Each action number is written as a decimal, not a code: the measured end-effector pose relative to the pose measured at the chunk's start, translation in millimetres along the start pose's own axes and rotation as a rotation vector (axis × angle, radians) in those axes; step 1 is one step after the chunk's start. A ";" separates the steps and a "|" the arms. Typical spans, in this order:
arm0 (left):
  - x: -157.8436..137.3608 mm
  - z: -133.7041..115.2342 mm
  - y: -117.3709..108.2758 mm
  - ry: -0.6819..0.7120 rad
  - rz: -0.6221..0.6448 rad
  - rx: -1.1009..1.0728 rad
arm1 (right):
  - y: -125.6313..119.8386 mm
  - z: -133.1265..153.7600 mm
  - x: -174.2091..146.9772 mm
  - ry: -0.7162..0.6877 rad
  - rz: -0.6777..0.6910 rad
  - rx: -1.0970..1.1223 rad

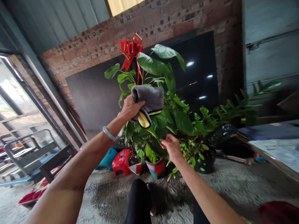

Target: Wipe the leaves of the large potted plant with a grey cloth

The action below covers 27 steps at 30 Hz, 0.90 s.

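My left hand [131, 108] grips a folded cloth [149, 98], grey on one face and yellow on the other, with dark edging. It is raised in front of a large leafy potted plant [151, 65]. Lower and to the right, my right hand [171, 147] pinches the tip of a broad green leaf [158, 124] between thumb and fingers. Part of that leaf is hidden behind the cloth. The plant's red and green pot [157, 168] stands on the floor below my hands. A shiny red ribbon bow [132, 49] is tied near the plant's top.
A red plastic stool [121, 162] and a teal object [106, 159] sit left of the pot. More potted plants [203, 137] stand to the right, before a dark glossy panel [198, 68]. A table [277, 146] juts in at the right; a trolley [28, 155] is at the left.
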State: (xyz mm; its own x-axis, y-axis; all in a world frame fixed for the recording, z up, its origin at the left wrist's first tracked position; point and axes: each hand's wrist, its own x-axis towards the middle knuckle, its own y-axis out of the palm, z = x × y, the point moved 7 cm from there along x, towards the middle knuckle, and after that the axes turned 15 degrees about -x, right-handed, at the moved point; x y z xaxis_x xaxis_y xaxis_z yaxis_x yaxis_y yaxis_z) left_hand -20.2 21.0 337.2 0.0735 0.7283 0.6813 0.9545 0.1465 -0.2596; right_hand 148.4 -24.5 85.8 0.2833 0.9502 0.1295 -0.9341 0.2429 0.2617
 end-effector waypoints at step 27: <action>0.0 1.7 79.2 0.052 0.113 0.040 | 26.2 -44.0 -4.9 0.199 0.064 0.043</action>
State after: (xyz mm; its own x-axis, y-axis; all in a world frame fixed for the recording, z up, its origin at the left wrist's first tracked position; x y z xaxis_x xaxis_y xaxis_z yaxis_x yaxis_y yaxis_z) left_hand 54.9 33.7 315.5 0.1956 0.7059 0.6807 0.9270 0.0933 -0.3631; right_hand 113.0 -14.3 49.9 0.1711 0.9843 -0.0429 -0.9374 0.1760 0.3005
